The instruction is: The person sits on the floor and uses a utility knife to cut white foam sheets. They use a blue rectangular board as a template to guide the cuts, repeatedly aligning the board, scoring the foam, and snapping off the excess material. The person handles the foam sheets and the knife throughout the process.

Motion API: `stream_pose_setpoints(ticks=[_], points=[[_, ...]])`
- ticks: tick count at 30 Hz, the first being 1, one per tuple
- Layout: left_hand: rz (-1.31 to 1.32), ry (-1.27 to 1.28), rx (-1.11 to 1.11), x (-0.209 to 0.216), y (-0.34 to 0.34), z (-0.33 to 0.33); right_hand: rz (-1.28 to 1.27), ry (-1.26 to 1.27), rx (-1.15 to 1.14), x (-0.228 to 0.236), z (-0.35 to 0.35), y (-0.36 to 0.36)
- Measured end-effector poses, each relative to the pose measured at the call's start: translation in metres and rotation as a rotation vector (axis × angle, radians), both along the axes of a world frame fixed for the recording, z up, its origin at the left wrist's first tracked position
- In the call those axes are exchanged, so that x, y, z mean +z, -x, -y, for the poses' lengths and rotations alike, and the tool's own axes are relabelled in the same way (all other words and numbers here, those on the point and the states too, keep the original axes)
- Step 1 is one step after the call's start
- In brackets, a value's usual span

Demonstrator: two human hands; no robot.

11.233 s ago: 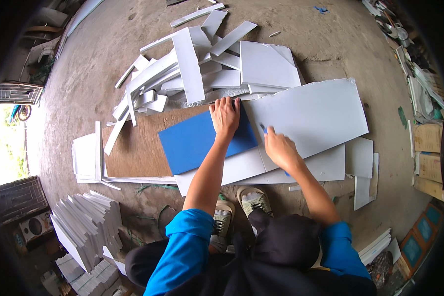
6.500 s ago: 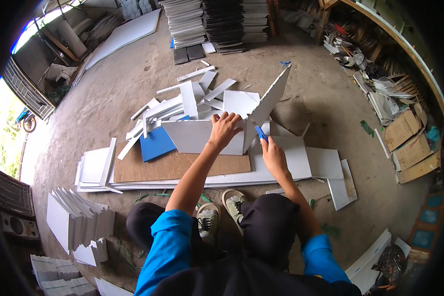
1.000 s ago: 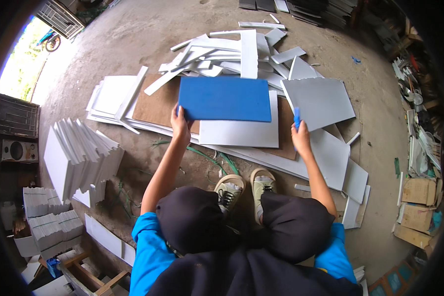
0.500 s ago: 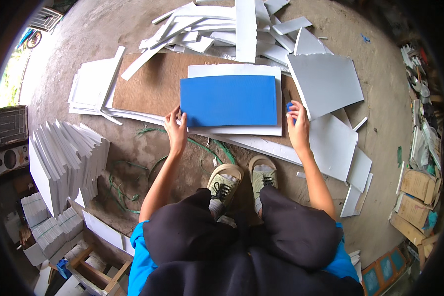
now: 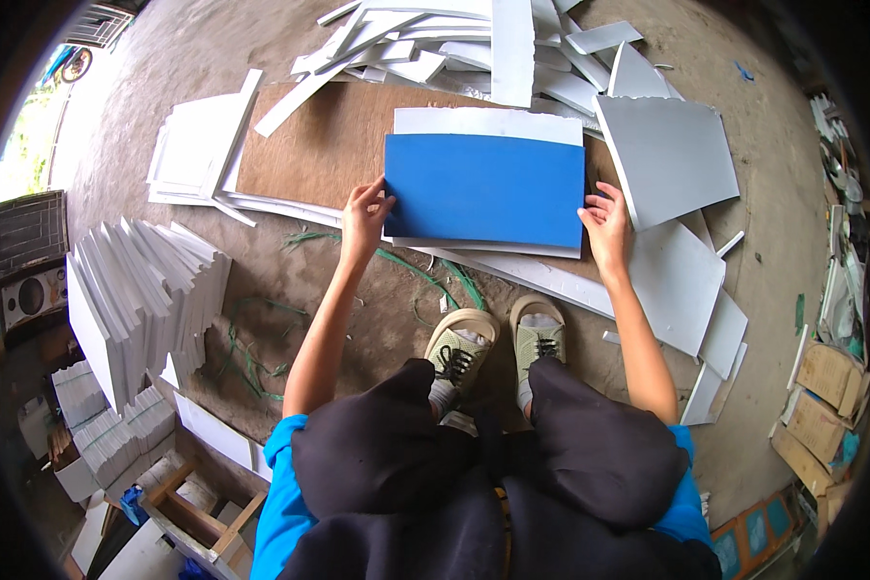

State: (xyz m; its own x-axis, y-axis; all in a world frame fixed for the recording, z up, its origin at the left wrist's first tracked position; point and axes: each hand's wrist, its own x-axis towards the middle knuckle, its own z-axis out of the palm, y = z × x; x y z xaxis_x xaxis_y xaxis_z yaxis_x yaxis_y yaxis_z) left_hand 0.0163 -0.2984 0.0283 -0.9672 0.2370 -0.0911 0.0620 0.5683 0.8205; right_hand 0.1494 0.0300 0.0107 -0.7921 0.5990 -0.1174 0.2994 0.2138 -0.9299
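Note:
A flat blue rectangular sheet (image 5: 485, 188) lies over a white foam-like sheet (image 5: 488, 121), whose rough far edge shows beyond it and a thin strip along the near side. Both rest on a brown wooden board (image 5: 304, 145). My left hand (image 5: 364, 217) grips the blue sheet's left edge, thumb on top and fingers at the side. At the right edge, my right hand (image 5: 607, 227) touches the sheet with the thumb while its other fingers stay apart. The blue sheet's right edge roughly lines up with the white one's.
White offcuts (image 5: 425, 48) are heaped beyond the board. Large white panels (image 5: 667, 150) lean and lie at right. Upright white slabs (image 5: 145, 300) stand at left, near green straps (image 5: 251, 362). Cardboard boxes (image 5: 822, 425) line the far right. My shoes (image 5: 459, 348) are close to the board.
The blue sheet has shifted right over the white one. My right hand, apart from it before with a small blue item at its fingers, now touches its right edge; that item no longer shows.

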Motion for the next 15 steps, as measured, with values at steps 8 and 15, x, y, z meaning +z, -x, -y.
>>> stream_pose_setpoints(ticks=[8,15], points=[[-0.016,0.019,-0.005,-0.006,-0.012,0.004,-0.008,0.055,-0.002,0.003,0.005,-0.015],[-0.034,0.065,-0.006,-0.011,-0.015,0.004,-0.018,0.037,-0.007,-0.003,0.007,-0.014]])
